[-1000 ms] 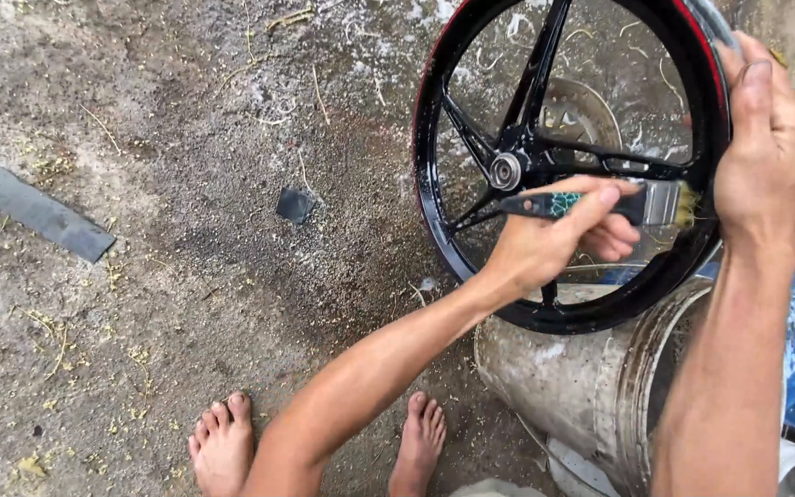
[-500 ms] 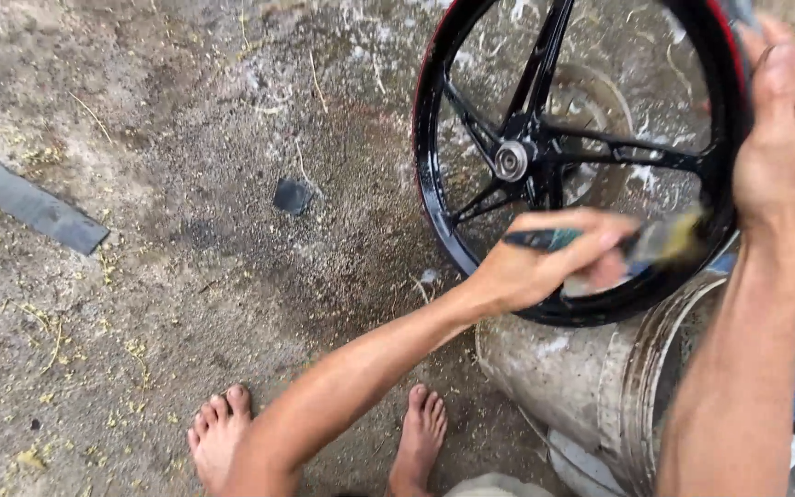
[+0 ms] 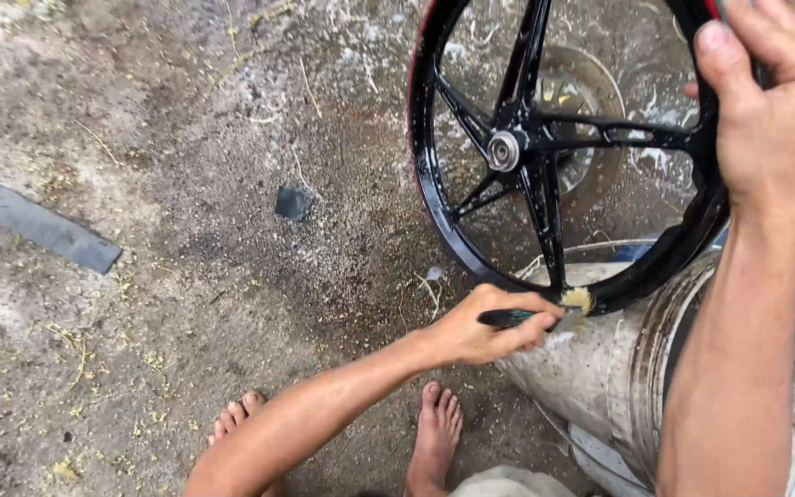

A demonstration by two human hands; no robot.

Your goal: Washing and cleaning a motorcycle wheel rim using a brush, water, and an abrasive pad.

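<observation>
Black spoked wheel held upright over a grey drum while a brush works at its near rim.

The rough concrete ground [image 3: 167, 276] fills the left and far part of the scene, strewn with dry straw bits. The black wheel [image 3: 545, 156] stands at far right, its near edge resting on the rim of the dirty grey drum [image 3: 627, 368] lying at near right. The right hand [image 3: 770, 110] grips the wheel's right rim, fingers clamped over it. The left hand [image 3: 489, 327] has its fingers closed around the dark handle of a paintbrush [image 3: 545, 315], whose pale bristles touch the wheel's near rim. Two bare feet [image 3: 434, 433] stand on the ground at the near edge. A flat dark strip [image 3: 43, 228] lies at far left, well apart, and a small dark scrap [image 3: 293, 202] lies between the strip and the wheel.
</observation>
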